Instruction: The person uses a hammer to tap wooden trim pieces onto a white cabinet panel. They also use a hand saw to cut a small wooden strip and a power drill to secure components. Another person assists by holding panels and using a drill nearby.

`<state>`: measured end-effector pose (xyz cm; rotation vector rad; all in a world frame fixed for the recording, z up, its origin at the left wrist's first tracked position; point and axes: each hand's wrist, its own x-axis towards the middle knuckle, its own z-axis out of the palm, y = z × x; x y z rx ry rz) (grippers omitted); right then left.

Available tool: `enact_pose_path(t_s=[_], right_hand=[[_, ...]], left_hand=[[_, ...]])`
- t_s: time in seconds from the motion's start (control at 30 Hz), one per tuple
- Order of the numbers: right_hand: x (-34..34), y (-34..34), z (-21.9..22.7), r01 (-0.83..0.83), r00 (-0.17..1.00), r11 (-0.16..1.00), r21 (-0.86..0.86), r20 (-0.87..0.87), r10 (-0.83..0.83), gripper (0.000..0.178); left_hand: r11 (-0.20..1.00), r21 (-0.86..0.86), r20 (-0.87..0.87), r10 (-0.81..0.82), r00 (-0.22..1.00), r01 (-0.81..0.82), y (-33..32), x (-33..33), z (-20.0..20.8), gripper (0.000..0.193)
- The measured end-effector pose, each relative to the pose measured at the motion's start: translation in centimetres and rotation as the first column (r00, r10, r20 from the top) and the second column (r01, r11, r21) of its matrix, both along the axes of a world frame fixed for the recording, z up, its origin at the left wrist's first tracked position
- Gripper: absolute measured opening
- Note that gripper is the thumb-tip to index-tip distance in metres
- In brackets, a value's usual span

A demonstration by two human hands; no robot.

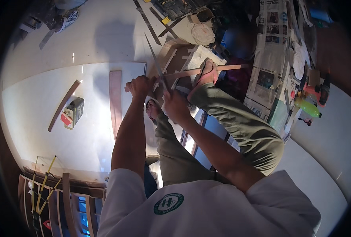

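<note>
A long, narrow wooden strip lies crosswise ahead of me, over a brown box-like support. My left hand is closed around the strip near its left end. In my right hand is a handsaw, its handle mostly hidden by the fingers. The saw's tapering blade points up and away and crosses the strip just right of my left hand. My right foot, in a sandal, presses on the strip farther right. The cut edge, if any, cannot be made out.
At left, a wide reddish board, a thinner strip and a tin lie on a white sheet. A newspaper-covered bench with a green bottle stands right. A slatted wooden frame is lower left; tools clutter the far side.
</note>
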<state>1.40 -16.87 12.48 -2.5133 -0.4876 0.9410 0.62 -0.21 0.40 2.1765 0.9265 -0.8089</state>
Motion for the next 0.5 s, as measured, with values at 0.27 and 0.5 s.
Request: enact_pose_path(t_s=[0.27,0.5], right_hand=[[-7.8,-8.3,18.5,0.244,0.909,0.964,-0.101,-0.324,-0.264,0.033],[2.1,1.4,-0.3,0.195,0.968,0.975,-0.108,-0.14,-0.209,0.033]], left_hand=[[0.998,-0.013,-0.014,0.055,0.998,-0.055,-0.1,-1.0,-1.4,0.063],[0.999,0.008,0.039,0.039,0.998,-0.039,-0.2,0.0,-0.3,0.057]])
